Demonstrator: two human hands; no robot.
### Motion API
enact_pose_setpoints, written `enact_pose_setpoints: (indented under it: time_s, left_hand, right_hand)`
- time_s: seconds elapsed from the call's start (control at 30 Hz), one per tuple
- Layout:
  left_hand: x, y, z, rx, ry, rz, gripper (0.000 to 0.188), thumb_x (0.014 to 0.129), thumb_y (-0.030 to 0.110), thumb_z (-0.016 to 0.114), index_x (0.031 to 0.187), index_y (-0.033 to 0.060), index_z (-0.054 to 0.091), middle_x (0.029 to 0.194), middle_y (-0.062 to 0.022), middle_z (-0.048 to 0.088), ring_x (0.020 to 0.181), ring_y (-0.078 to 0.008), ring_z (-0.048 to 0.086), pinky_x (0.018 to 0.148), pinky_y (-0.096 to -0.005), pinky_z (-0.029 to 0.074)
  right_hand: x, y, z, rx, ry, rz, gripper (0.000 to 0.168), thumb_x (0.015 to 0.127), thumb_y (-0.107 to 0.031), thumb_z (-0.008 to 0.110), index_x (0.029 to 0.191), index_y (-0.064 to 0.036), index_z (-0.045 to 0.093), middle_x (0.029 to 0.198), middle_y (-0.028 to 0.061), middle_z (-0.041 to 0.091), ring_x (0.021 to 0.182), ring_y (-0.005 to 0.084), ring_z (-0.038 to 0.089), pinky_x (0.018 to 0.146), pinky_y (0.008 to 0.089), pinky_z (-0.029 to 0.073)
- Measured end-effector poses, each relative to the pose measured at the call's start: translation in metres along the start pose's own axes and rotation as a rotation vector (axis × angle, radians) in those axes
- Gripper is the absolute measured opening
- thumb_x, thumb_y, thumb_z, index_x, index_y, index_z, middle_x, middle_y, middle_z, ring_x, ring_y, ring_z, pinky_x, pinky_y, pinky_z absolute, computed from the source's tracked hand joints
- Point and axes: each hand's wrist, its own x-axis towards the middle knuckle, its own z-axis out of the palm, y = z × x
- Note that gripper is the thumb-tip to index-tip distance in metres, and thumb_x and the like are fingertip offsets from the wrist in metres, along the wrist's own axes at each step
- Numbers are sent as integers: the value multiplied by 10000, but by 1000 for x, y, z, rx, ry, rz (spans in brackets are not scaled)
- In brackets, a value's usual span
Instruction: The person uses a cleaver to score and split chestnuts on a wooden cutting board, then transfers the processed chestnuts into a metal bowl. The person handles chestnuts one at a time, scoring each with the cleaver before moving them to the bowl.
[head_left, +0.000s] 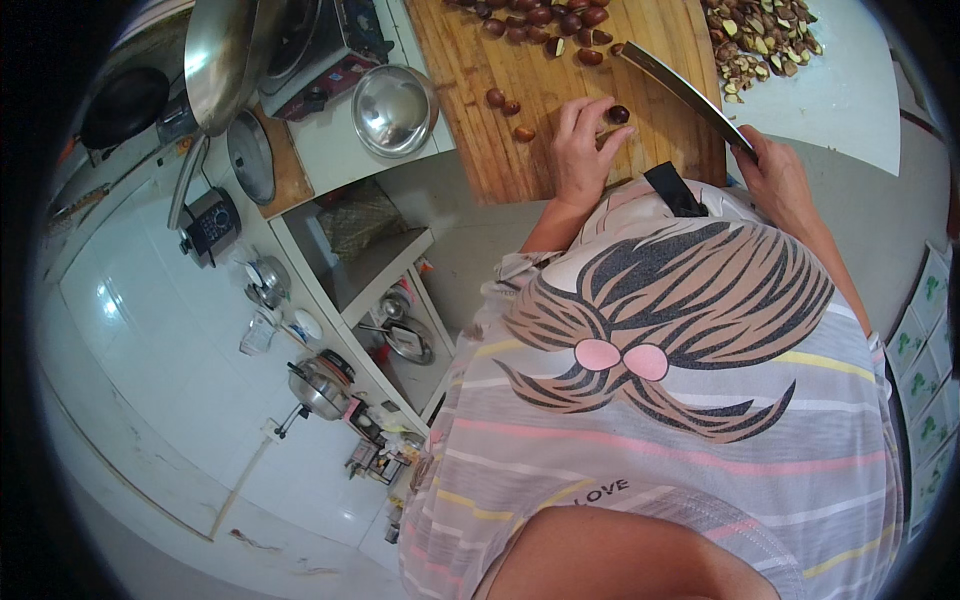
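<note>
My right hand (776, 169) grips the handle of a broad kitchen knife (686, 94), its blade slanting up and left over the wooden cutting board (510, 169). Near the board's close edge is my left hand (587, 142), thumb and fingers apart beside one dark chestnut (618, 115); whether a fingertip touches it I cannot tell. A few single chestnuts (495, 97) lie left of that hand. A pile of brown chestnuts (536, 19), one showing a pale cut face, lies at the far side of the board. The knife's tip is close to a small chestnut at the pile's right end.
Right of the board, many cut chestnut pieces (765, 37) are heaped on a white surface (847, 97). To the left, a steel bowl (394, 111) stands on the counter by a gas stove (322, 75). A large wok (225, 60) and a pot lid (252, 157) are farther left.
</note>
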Motion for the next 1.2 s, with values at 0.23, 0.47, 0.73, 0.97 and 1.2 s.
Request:
enact_pose_setpoints:
  time_s: [0.23,0.47,0.73,0.97,1.2]
  left_hand:
    - [0,-3,-3,45,57,108,258,773,68,778,1010,31,683,984,-106,588,720,-184,609,573,-269,515]
    - [4,2,0,73,78,160,192,789,52,758,968,19,695,927,-119,621,734,-213,639,619,-298,544]
    - [3,3,4,-42,50,-21,210,800,53,754,986,14,664,921,-117,631,750,-197,673,643,-288,558]
    - [0,-2,-2,-20,26,70,220,803,32,743,1010,10,671,954,-131,642,817,-211,673,670,-289,563]
    - [-12,2,-9,-153,75,-48,175,793,15,716,958,13,658,985,-130,633,872,-271,642,734,-334,547]
  right_hand:
    - [0,1,1,22,14,-15,145,928,-123,561,1007,-2,571,686,234,573,614,416,536,571,438,420]
    - [1,1,0,8,23,-34,145,934,-130,556,1008,-7,572,682,233,568,605,408,532,568,437,414]
    - [2,1,1,20,13,-28,162,934,-149,562,1006,-5,579,697,241,576,633,423,547,577,448,417]
    - [2,-12,-6,-23,-40,36,183,918,-117,541,1057,-22,611,760,244,614,710,423,594,644,481,451]
    - [-4,-28,-7,-1,-42,-20,221,860,-82,577,1072,-44,627,808,231,643,776,411,629,702,473,489]
